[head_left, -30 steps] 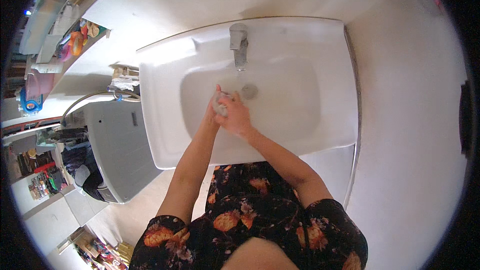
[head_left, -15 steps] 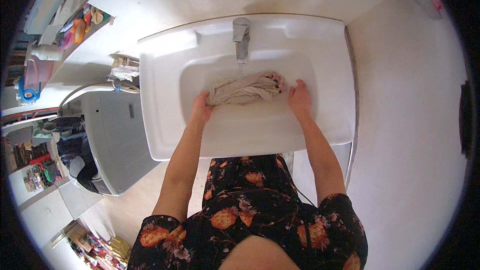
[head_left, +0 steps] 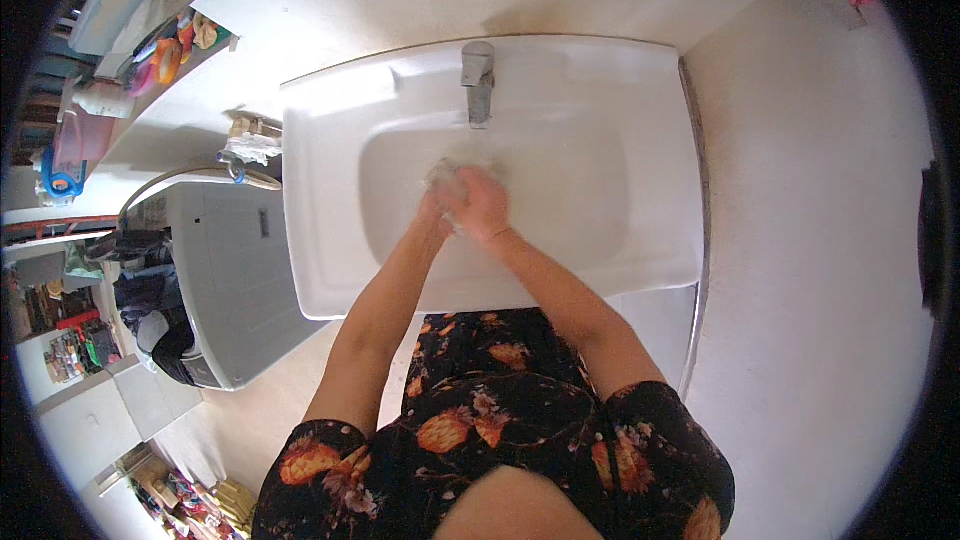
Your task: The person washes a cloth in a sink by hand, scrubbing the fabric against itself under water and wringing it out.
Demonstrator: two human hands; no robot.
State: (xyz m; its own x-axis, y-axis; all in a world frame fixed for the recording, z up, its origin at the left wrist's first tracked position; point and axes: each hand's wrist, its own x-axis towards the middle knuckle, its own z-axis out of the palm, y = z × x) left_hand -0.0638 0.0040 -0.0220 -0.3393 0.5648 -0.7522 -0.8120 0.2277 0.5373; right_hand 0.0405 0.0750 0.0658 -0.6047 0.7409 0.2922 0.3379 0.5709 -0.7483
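Both of my hands are pressed together over the bowl of a white sink (head_left: 330, 140), just below the metal tap (head_left: 478, 80). My left hand (head_left: 436, 208) and my right hand (head_left: 482, 202) are bunched around a pale beige cloth (head_left: 446, 173); only a small blurred wad of it shows above my fingers. The rest of the cloth is hidden inside my grip.
A grey washing machine (head_left: 215, 280) stands left of the sink. Small items sit on the ledge (head_left: 250, 145) by the sink's left edge. Shelves with colourful things (head_left: 150, 50) run along the upper left. Pale wall fills the right side.
Half a second ago the cloth was spread wide between my parted hands. Now my hands have come together at the bowl's middle and the cloth is crumpled between them.
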